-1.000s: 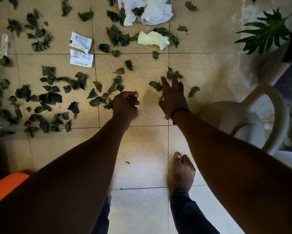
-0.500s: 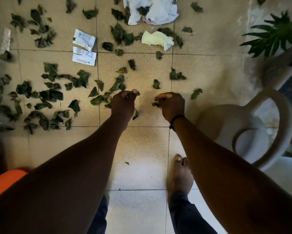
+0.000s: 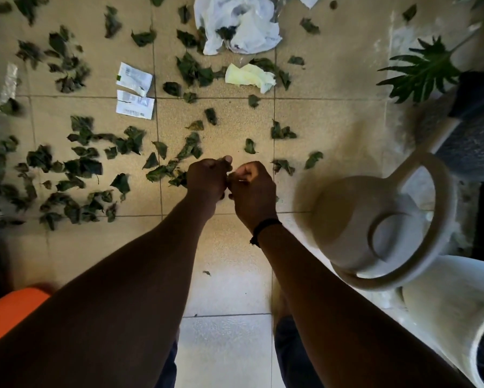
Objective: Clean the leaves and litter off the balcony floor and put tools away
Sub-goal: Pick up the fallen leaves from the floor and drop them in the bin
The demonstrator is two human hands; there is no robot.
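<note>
Arms outstretched, left hand [image 3: 207,182] and right hand [image 3: 252,189] fisted (touching), clutching leaves [image 3: 224,161], above floor [image 3: 229,130].

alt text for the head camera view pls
Seen from above, a person's left hand and right hand meet, closed, above a tan tiled floor littered with green leaves, paper scraps and a white plastic bag; a white chair stands at right.

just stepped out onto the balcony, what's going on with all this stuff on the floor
A person is bending over the tiled floor, picking up leaves by hand. The left hand and right hand are closed and pressed together, apparently passing gathered leaf bits between them. Most of the mess remains: scattered leaves, two paper wrappers, a yellowish tissue and a white plastic bag.
</note>
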